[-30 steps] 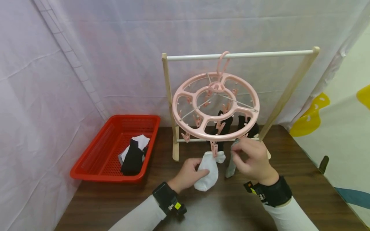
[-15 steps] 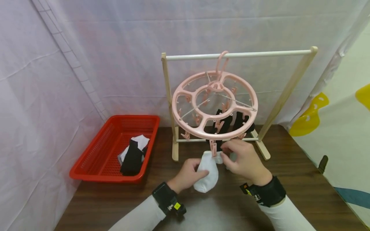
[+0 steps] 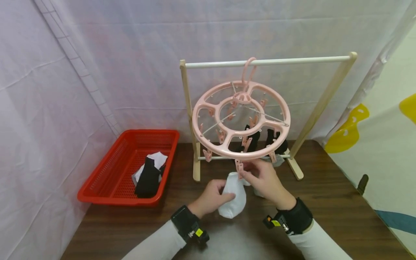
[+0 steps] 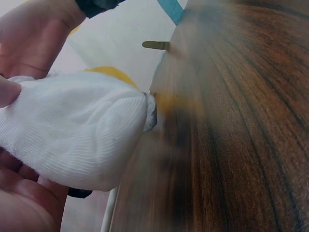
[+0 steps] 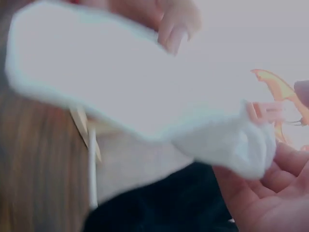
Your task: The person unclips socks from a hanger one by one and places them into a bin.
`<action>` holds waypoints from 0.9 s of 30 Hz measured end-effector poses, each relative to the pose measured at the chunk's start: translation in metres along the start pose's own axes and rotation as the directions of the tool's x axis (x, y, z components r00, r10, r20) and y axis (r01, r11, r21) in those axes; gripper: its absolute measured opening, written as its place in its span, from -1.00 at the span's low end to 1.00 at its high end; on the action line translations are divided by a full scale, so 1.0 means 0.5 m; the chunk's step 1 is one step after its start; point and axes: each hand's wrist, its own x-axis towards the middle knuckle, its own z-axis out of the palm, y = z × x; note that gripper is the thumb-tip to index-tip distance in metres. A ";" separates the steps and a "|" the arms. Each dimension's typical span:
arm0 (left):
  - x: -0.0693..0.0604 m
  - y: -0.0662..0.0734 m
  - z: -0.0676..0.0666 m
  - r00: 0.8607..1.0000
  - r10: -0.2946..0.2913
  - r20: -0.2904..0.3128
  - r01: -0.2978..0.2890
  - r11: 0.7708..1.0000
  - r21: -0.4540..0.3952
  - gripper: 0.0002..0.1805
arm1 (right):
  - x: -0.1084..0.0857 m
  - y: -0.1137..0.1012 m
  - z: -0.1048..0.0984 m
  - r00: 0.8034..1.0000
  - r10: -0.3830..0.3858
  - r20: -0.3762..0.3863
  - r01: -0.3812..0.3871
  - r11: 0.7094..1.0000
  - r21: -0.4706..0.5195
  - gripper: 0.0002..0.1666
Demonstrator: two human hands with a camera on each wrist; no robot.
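Observation:
My left hand [image 3: 211, 198] holds a white sock [image 3: 233, 198] between thumb and fingers; its toe end hangs down. The sock's upper edge is at a pink clothespin [image 3: 239, 167] under the front rim of a round pink sock hanger [image 3: 211, 146]. My right hand [image 3: 264, 180] has its thumb and fingers at this clothespin and pinches it. In the right wrist view, the clothespin [image 5: 264, 112] sits on the edge of the bunched sock cuff [image 5: 241, 150]. Part of the sock's top is behind my right fingers.
The hanger hooks over the white bar of a wooden rack [image 3: 318, 104]. Black socks [image 3: 276, 139] and a grey sock [image 3: 276, 160] hang at its back and right. At left, a red basket [image 3: 97, 196] holds black and white socks on the brown table [image 3: 338, 202].
My right hand has moved left from the grey sock on the right, past the white sock's cuff, to the front clothespin. The left hand keeps its hold on the white sock.

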 end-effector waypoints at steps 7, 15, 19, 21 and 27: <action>-0.001 -0.002 0.001 1.000 0.009 0.021 -0.009 1.000 0.004 -0.69 | 0.002 0.000 0.014 0.994 0.100 0.048 -0.109 0.957 0.268 -0.69; -0.002 0.000 0.004 1.000 0.003 0.024 -0.003 1.000 0.002 -0.72 | 0.003 -0.002 0.015 0.991 0.130 0.012 -0.127 0.944 0.305 -0.79; -0.003 0.003 0.005 0.999 -0.007 0.032 0.007 1.000 0.001 -0.73 | 0.003 -0.007 0.014 0.990 0.138 0.007 -0.133 0.937 0.324 -0.81; -0.004 0.003 0.006 0.999 -0.012 0.036 0.012 1.000 0.000 -0.73 | 0.003 -0.010 0.013 0.990 0.143 0.003 -0.137 0.935 0.326 -0.81; -0.004 0.000 0.007 0.999 -0.011 0.032 0.011 1.000 0.000 -0.74 | 0.002 -0.014 0.012 0.989 0.151 -0.008 -0.141 0.939 0.315 -0.82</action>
